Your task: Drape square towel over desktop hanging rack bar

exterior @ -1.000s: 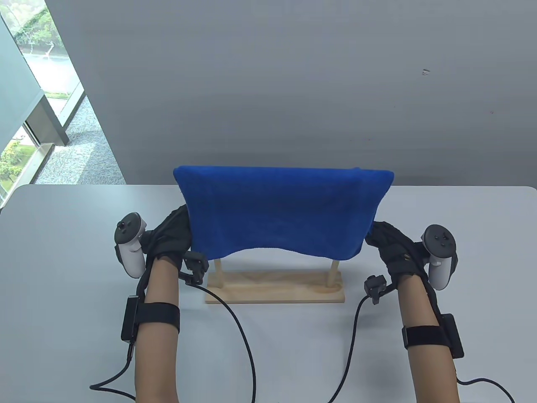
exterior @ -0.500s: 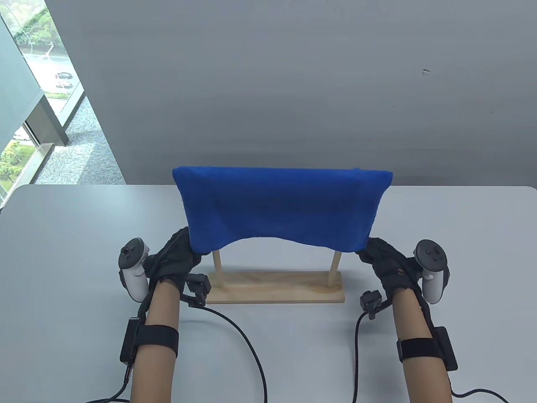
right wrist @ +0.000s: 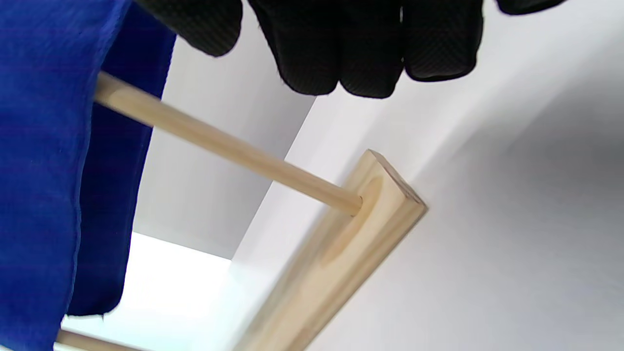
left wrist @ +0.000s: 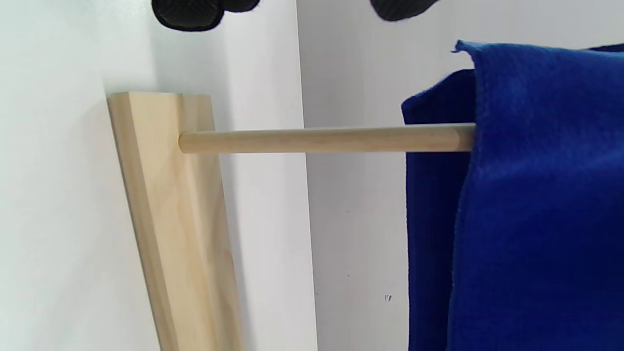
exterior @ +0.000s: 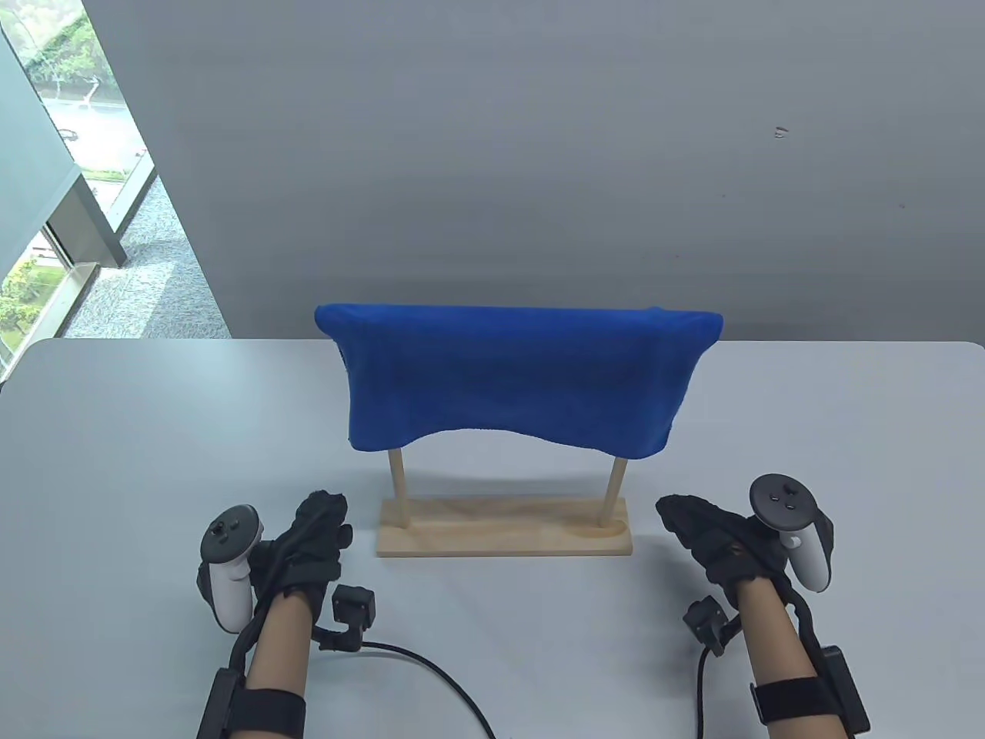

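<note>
Both hands have let go of the towel [exterior: 512,381] and pulled back toward the person. A second ago each was up at a lower corner of the front flap; now the left hand [exterior: 312,543] sits low over the tabletop [exterior: 115,462] beside the left end of the rack [exterior: 504,531] base, and the right hand [exterior: 712,539] sits beside the right end, both apart from the cloth and the wood.

The left grip holds nothing, with its fingers loosely curled in the table view; only fingertips [left wrist: 187,14] show at the top of the left wrist view, clear of everything. The right grip is empty too, its fingers [right wrist: 341,48] side by side and closing on nothing.

The towel hangs over the rack's top bar, which it hides. It covers the upper part of both posts, a front flap falling toward the person and a back layer visible behind it in both wrist views. Its lower front edge is wavy, dipping at the two corners, and it ends well above the base. It has kept its place since the hands left it.

The drape looks done, and the towel seems to be staying up by itself. What remains, I judge, is only to take the hands away, or a small tug if a straighter hem is wanted.
</note>
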### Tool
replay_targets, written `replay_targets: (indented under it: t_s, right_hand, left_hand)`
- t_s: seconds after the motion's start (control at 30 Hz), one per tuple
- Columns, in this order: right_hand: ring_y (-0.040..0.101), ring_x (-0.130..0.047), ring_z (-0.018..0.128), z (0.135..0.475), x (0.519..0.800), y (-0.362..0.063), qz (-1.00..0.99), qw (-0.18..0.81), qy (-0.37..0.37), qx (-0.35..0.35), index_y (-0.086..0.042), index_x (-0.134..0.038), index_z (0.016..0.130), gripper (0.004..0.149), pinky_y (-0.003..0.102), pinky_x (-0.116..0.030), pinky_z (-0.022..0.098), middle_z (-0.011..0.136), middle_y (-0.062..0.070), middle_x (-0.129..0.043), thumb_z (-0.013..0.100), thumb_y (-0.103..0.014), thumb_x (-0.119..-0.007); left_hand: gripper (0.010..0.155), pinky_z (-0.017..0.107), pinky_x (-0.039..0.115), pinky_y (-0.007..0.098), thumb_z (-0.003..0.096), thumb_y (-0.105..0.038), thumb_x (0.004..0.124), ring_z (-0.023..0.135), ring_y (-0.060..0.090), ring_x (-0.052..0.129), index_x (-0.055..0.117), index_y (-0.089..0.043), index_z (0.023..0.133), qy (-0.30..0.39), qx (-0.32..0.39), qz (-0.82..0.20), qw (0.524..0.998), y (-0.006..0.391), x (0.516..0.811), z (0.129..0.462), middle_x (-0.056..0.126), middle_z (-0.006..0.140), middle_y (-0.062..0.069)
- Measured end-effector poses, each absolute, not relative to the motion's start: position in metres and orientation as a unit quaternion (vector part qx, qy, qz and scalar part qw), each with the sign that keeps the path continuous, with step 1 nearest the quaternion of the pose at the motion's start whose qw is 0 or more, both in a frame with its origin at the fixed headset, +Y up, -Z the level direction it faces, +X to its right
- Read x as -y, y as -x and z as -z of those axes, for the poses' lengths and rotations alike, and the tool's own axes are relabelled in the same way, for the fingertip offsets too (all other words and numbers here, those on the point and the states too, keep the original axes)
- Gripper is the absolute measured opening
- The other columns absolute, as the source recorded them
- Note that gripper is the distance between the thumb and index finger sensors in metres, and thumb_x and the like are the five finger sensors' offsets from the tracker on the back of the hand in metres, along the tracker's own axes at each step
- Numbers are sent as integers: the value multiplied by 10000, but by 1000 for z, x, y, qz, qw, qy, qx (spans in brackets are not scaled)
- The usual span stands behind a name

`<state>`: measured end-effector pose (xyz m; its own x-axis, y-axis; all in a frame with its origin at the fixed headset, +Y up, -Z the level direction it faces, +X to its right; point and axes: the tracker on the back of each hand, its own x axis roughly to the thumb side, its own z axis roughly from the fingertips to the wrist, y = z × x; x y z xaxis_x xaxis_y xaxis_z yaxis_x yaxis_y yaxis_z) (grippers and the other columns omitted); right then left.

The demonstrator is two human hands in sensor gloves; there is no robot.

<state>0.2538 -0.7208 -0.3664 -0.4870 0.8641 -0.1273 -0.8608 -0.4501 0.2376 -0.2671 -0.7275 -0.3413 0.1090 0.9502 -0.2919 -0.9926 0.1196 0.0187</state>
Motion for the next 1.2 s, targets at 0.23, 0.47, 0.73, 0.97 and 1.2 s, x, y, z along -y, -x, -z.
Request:
replay_targets:
  t_s: [0.23,0.47,0.73,0.97,1.2]
  right_hand:
    - [705,-144,920,293,687,-210,-954,292,-69,-24,74,-356,1093,677,813,-215,542,1043,448,-67,640,-393,-542]
    - [678,-81,945,232,685,-164,-967,106,-210,96,-24,-191,1116,773,823,-198,568,1050,415,-7,616,-494,-547]
    - [655,-43,943,237,705,-155,-958,20,-286,28,-57,-87,1085,808,820,-185,571,1026,390,55,604,-519,-543]
    - [662,-80,945,242,708,-162,-959,57,-277,-11,-44,-91,1083,799,817,-205,570,1031,397,30,609,-507,-538]
    - [664,-97,945,242,709,-160,-956,59,-285,-25,-37,-103,1084,793,815,-219,570,1033,401,13,610,-503,-536]
  left_hand:
    - [825,647,280,749,546,-555,538,986,641,143,97,-113,1087,90,5,-498,863,208,700,286,-15,1047,368]
    - [852,659,194,760,526,-617,531,994,599,-7,59,-193,1094,42,150,-113,981,136,692,233,-109,1051,311]
    - [858,665,183,752,500,-612,550,994,557,-33,30,-225,1063,41,225,138,964,113,724,231,-127,1032,287]
    - [849,674,209,745,501,-602,554,1005,554,4,51,-217,1067,62,216,84,971,121,724,234,-96,1044,283]
    - [846,672,207,744,502,-600,553,1005,553,6,56,-214,1068,66,214,84,971,121,725,233,-94,1045,283]
